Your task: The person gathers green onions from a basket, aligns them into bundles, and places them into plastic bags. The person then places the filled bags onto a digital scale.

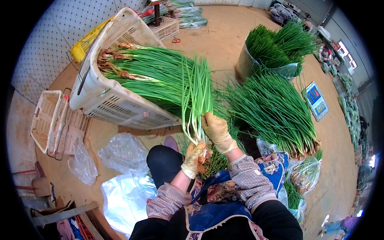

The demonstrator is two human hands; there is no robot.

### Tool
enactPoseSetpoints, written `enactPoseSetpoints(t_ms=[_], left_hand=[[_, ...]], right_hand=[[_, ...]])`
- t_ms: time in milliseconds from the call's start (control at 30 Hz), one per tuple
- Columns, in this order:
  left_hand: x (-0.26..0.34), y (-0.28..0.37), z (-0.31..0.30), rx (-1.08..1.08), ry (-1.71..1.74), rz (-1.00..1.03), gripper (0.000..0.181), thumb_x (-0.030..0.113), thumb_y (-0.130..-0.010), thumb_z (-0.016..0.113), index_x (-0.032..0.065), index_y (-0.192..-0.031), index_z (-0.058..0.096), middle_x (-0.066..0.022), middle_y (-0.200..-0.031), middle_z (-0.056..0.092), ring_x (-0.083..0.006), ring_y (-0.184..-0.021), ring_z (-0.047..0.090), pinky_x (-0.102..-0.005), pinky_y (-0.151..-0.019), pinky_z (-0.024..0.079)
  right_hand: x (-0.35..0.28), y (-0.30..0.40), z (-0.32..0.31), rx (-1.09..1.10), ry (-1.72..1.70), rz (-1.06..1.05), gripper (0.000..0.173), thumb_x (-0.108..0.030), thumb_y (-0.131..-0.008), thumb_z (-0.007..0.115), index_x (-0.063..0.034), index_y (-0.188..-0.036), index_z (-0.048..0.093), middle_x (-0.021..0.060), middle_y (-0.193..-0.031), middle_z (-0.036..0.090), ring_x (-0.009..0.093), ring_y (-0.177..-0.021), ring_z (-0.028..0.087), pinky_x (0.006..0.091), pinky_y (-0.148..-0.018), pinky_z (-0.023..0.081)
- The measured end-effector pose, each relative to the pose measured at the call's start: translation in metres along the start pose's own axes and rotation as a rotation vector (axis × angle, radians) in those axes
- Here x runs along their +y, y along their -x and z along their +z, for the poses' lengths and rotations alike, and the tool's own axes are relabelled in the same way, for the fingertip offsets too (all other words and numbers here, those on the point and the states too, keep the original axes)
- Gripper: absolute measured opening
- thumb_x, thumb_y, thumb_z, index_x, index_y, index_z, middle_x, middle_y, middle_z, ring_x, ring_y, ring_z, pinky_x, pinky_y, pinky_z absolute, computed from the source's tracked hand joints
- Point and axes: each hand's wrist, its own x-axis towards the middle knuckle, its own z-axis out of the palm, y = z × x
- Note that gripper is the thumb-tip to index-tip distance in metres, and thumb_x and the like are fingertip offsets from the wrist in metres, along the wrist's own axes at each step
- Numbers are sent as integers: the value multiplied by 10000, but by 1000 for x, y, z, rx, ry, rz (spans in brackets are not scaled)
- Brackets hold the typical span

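Note:
In front of my lap, a small bunch of green onions [199, 99] stands with its leaves pointing away from me. My left hand [193, 157], in a tan glove, is closed around the bunch at its brown, earthy roots. Higher up, my gloved right hand [219, 130] has its fingers curled against the pale stems; its fingertips are partly hidden. Just beyond the bunch, a white plastic crate [135, 112] lies tipped toward me, with a thick pile of green onions [156, 66] spilling out of it. Loose green leaves [217, 163] lie below my hands.
At right, a large heap of green onions [276, 111] lies beside a digital scale display [316, 100]. Behind it stands a tub [244, 63] full of greens. Clear plastic bags [129, 198] cover the floor at left, near stacked crates [46, 120]. Bagged onions [306, 177] lie at right.

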Motion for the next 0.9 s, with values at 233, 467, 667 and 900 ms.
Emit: enactPoseSetpoints(t_ms=[233,467,667,900], left_hand=[[-9,9,-8,-34,-106,91,334,242,-886,618,8,-1119,567,-91,-862,685,-91,-597,606,-188,-482,457],[-18,4,-11,-78,-17,70,411,208,-833,688,48,-1165,507,-107,-1005,642,-131,-664,621,-245,-550,484],[-12,8,1,58,-197,-35,350,155,-837,693,60,-1129,525,-79,-981,636,-115,-678,610,-221,-592,496],[-21,5,6,159,-285,21,277,85,-863,646,79,-1123,550,-12,-910,620,-86,-654,584,-207,-558,477]], right_hand=[[111,-7,-48,139,288,272,177,-199,-869,592,-72,-770,517,152,-636,600,358,-548,594,432,-482,474],[114,71,-49,-1220,311,247,263,-248,-848,577,-13,-938,655,213,-918,659,343,-902,634,431,-784,509],[1,-24,-71,-517,-508,669,269,-274,-839,629,-8,-863,662,102,-723,671,152,-549,605,271,-508,476],[-11,-22,-38,-669,-472,595,304,-280,-843,655,23,-846,623,98,-692,636,136,-570,602,288,-538,482]])
